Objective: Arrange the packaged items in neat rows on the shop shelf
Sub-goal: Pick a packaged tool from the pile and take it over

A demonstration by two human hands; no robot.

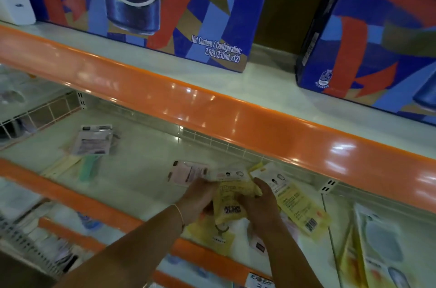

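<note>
The shelf edge (212,108) is glossy orange. Above it stand drink cartons (188,4) patterned in blue, red and gold shapes, with white lettering. Below the orange edge, the shelf board (141,169) is pale greenish white. On it lie a yellow packet (230,202) with a black barcode, a pink packet (186,172), and a grey-and-white packet (94,140).

Both forearms are bare, with no sleeve in view down to the bottom of the frame. The left hand (197,195) and the right hand (259,205) wear no gloves or rings that can be made out. A thin pale bracelet (179,213) circles the left wrist.
</note>
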